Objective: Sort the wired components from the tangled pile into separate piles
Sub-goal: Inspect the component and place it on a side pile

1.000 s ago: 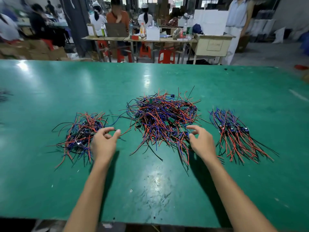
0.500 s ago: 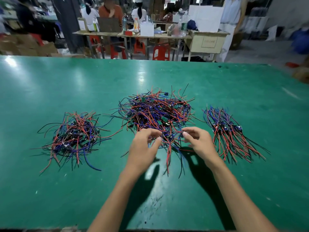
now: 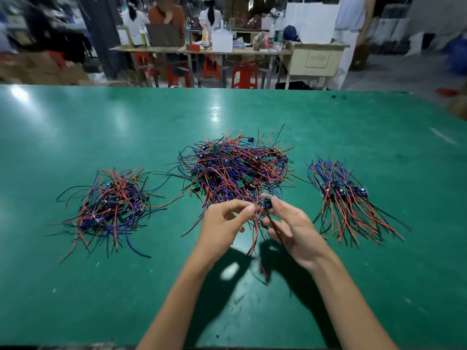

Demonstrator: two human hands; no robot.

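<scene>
Both forearms are bare, with no sleeves in view. The left hand (image 3: 222,224) and right hand (image 3: 293,229) wear nothing.

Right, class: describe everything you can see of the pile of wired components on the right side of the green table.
The right-hand pile lies flat on the green table, apart from the big tangled middle pile. Its pieces lie roughly side by side: small dark blocks in a row across the middle, thin blue leads fanning away from the person, red and black leads fanning nearer and rightwards. The leads look plastic-coated. Neither hand touches it; the right hand works just beside it.
</scene>
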